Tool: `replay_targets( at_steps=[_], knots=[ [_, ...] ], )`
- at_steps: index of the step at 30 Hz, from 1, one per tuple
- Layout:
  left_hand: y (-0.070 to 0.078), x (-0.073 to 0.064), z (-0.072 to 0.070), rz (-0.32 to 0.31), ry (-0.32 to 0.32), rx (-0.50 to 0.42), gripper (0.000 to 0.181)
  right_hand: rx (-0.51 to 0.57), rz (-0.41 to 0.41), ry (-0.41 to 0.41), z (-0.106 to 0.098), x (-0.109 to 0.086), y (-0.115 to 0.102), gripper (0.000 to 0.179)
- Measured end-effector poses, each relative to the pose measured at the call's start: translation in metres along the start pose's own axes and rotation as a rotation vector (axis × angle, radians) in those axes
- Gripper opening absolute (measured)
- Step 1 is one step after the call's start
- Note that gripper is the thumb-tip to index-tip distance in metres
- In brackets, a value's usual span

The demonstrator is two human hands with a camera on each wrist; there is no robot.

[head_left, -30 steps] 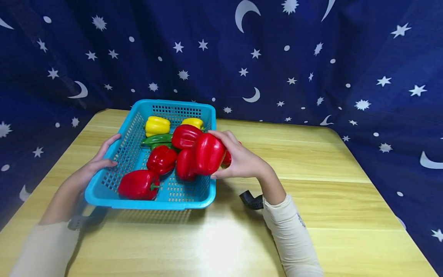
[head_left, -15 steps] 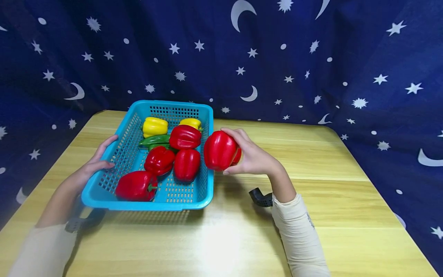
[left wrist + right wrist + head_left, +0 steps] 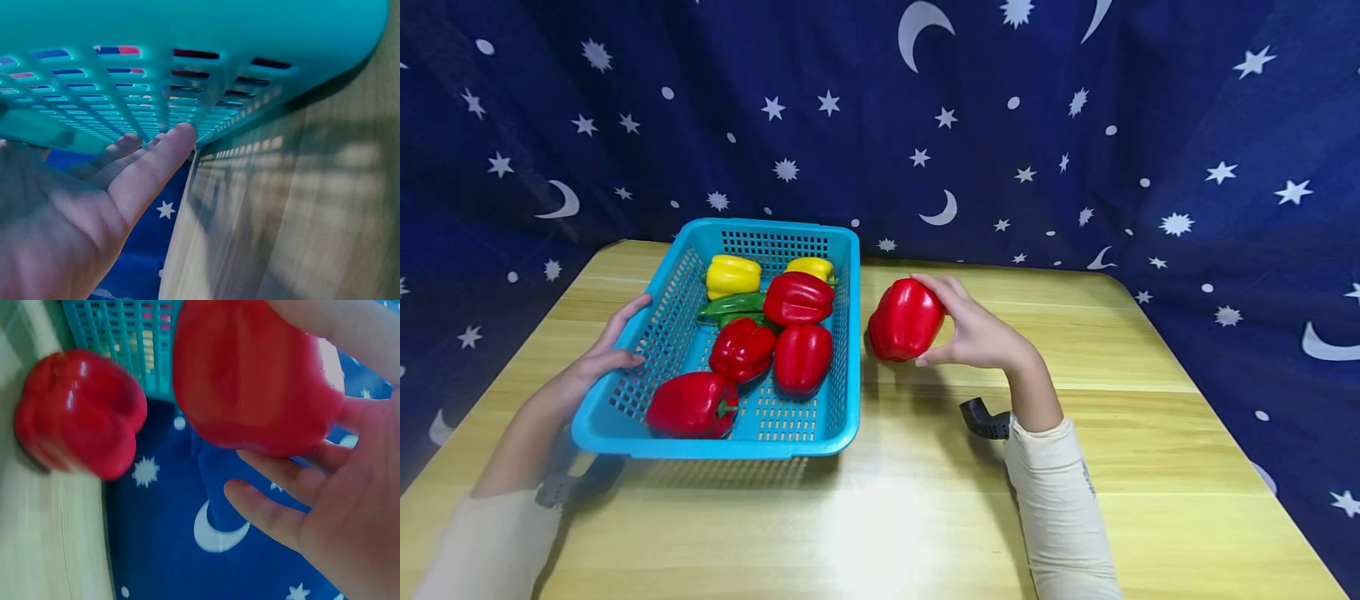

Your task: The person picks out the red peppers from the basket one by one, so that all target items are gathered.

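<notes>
In the head view my right hand [image 3: 981, 333] grips a red bell pepper [image 3: 912, 318] between thumb and fingers, just right of the basket. The right wrist view shows a second red bell pepper [image 3: 81, 419] on the table; from the head it is almost hidden behind the held one. My left hand [image 3: 576, 375] lies against the left wall of a blue plastic basket [image 3: 715, 448], its fingers [image 3: 153, 165] stretched out along the outside. Several red bell peppers [image 3: 802, 358], yellow peppers [image 3: 733, 277] and green peppers [image 3: 733, 305] lie inside.
The wooden table [image 3: 1150, 433] reaches out to the right and in front of the basket. A dark blue curtain [image 3: 820, 158] with moons and stars hangs behind it. Black wrist mounts [image 3: 985, 419] jut from the sleeves.
My right hand has carried the red bell pepper rightward, from over the basket's right side to beyond its rim. The left hand stays at the basket; the view shifts slightly.
</notes>
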State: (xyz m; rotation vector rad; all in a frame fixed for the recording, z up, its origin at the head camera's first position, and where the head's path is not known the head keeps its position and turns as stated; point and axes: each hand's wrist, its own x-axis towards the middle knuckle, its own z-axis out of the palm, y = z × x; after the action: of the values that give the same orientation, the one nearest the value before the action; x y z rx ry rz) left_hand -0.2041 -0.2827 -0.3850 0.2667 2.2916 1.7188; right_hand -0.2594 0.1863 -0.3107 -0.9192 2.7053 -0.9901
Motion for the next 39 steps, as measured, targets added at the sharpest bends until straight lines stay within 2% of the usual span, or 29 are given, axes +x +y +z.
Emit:
replay_targets(
  at_steps=[6, 15, 20, 26, 34, 39],
  knots=[
    [-0.002, 0.003, -0.001, 0.021, -0.004, -0.013, 0.078, 0.023, 0.059, 0.023, -0.011, -0.003, 0.016, 0.101],
    [0.000, 0.006, -0.001, 0.009, -0.008, -0.053, 0.081, 0.025, 0.121, 0.049, -0.021, -0.007, 0.038, 0.100],
    [0.000, 0.006, -0.001, 0.004, -0.004, -0.035, 0.080, 0.017, 0.170, 0.035, -0.024, -0.007, 0.046, 0.100],
    [-0.004, 0.005, -0.001, 0.052, -0.021, -0.075, 0.078, 0.052, 0.219, 0.004, -0.022, -0.006, 0.059, 0.100],
    [-0.001, 0.004, -0.002, 0.000, -0.011, -0.049, 0.079, 0.073, 0.260, -0.042, -0.015, -0.003, 0.075, 0.099],
    [-0.002, 0.005, -0.002, 0.021, -0.013, -0.054, 0.078, 0.046, 0.274, -0.066, -0.011, -0.002, 0.081, 0.099]
  ],
)
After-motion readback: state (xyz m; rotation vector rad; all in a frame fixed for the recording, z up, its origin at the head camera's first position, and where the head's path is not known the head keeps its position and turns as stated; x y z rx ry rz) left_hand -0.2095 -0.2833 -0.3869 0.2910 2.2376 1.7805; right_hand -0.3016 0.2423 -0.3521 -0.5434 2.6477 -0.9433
